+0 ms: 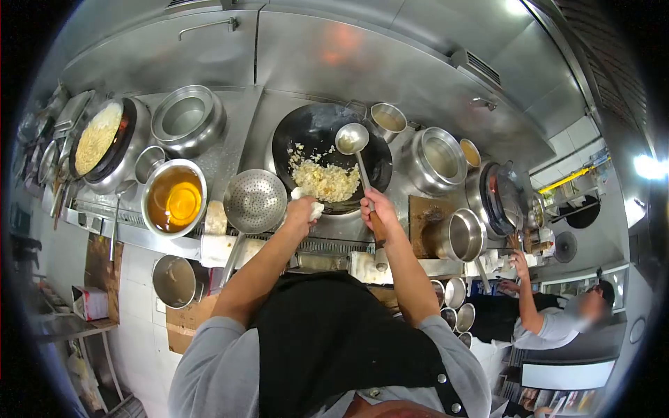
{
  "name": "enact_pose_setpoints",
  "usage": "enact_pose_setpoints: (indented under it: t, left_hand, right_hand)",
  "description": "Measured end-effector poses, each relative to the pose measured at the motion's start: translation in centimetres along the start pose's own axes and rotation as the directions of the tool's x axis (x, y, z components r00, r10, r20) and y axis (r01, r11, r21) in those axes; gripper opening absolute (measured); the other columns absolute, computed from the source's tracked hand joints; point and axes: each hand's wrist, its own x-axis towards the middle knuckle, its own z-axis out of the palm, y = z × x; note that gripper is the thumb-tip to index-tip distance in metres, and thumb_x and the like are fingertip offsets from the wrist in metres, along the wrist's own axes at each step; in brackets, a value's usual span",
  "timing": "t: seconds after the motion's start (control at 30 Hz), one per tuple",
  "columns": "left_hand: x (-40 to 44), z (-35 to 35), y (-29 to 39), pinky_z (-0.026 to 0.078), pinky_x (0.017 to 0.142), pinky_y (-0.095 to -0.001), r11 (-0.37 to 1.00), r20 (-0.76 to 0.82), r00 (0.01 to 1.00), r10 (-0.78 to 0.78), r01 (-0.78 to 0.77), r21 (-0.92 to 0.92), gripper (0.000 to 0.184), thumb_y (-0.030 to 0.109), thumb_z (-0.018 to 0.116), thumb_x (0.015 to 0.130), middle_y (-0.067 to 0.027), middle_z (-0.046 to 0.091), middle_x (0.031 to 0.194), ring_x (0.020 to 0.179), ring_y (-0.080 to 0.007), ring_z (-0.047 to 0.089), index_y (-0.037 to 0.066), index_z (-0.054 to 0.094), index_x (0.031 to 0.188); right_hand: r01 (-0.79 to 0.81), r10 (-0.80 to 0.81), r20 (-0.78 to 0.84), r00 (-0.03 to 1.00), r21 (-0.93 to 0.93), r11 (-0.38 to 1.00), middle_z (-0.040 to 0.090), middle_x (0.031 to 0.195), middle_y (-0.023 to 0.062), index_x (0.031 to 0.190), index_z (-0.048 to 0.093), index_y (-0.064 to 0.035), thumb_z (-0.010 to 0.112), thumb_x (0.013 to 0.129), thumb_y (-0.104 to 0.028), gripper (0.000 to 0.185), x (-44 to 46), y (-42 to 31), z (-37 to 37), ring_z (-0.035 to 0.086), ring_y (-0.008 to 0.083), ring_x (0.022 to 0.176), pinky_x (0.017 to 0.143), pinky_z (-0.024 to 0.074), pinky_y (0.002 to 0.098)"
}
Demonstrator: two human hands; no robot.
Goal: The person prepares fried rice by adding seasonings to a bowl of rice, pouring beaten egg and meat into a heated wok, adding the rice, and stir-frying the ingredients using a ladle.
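Note:
A dark wok (296,125) sits on the range in front of me, with pale fried rice (327,180) in its lower part and loose grains higher up its side. My left hand (301,212) is closed on a white cloth (307,200) at the wok's near left edge; whether it grips the wok's handle through the cloth is hidden. In my right hand (378,209) is a long ladle (352,138), fingers wrapped round its handle. The ladle's bowl is over the wok's upper right part. Left of the wok lies a perforated strainer (256,200).
On the left stand a bowl of amber liquid (157,214), a metal pot (216,115) and a second wok with food (100,139). To the right are a steel pot (461,161), a saucepan (465,235) and a co-worker (550,320) at another wok.

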Motion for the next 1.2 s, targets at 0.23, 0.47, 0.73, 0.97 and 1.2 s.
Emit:
enact_pose_setpoints:
  t: [0.23,0.47,0.73,0.97,1.2]
  left_hand:
    - [1.2,-0.3,-0.4,0.042,0.045,-0.0340,0.999,0.052,0.998,-0.048,0.048,0.001,0.015,0.020,0.066,0.089,-0.0079,0.066,0.078,0.060,-0.0209,0.060,0.008,0.063,0.097]
    - [0.2,0.1,-0.4,0.039,0.044,-0.0327,0.993,0.136,0.988,-0.073,0.085,-0.085,0.016,0.018,0.066,0.088,-0.0078,0.062,0.075,0.059,-0.0214,0.058,0.008,0.058,0.098]
    - [0.2,-0.2,-0.2,0.039,0.045,-0.0321,0.990,0.159,0.983,-0.095,0.111,-0.090,0.014,0.017,0.065,0.088,-0.0082,0.062,0.075,0.060,-0.0204,0.058,0.009,0.058,0.097]
    - [-0.3,-1.2,1.0,0.040,0.046,-0.0322,0.993,0.226,0.971,-0.077,0.095,-0.071,0.023,0.036,0.065,0.096,-0.0039,0.064,0.081,0.062,-0.0194,0.058,0.014,0.059,0.104]
    - [-1.9,-8.1,-1.8,0.056,0.060,-0.0403,0.979,0.249,0.965,0.076,-0.026,-0.200,0.026,0.016,0.067,0.093,-0.0091,0.067,0.089,0.073,-0.0246,0.068,0.003,0.059,0.115]
  right_hand:
    - [0.037,-0.073,-0.092,0.993,-0.344,0.938,0.054,0.071,-0.0015,0.130,0.055,-0.0117,0.062,0.100,-0.020,0.032,1.9,-0.1,-1.6,0.052,0.0113,0.049,0.044,0.0420,0.0304]
    - [0.114,-0.192,-0.042,0.981,-0.675,0.729,0.054,0.069,-0.0004,0.158,0.036,-0.0101,0.065,0.098,-0.014,0.066,1.3,-2.6,-1.0,0.049,0.0099,0.049,0.045,0.0434,0.0285]
    - [0.094,-0.245,-0.091,0.965,-0.753,0.651,0.054,0.069,0.0003,0.159,0.035,-0.0092,0.066,0.096,-0.011,0.070,-0.6,-3.9,1.9,0.048,0.0093,0.050,0.046,0.0430,0.0273]
    - [0.123,-0.291,-0.113,0.950,-0.721,0.682,0.054,0.068,0.0000,0.160,0.032,-0.0097,0.062,0.096,-0.008,0.071,-0.5,-1.9,4.7,0.050,0.0093,0.051,0.047,0.0436,0.0276]
    - [0.235,-0.137,0.199,0.970,-0.647,0.725,0.054,0.069,-0.0005,0.161,0.033,-0.0115,0.060,0.098,-0.010,0.068,-2.1,-0.1,16.5,0.049,0.0094,0.048,0.044,0.0413,0.0267]
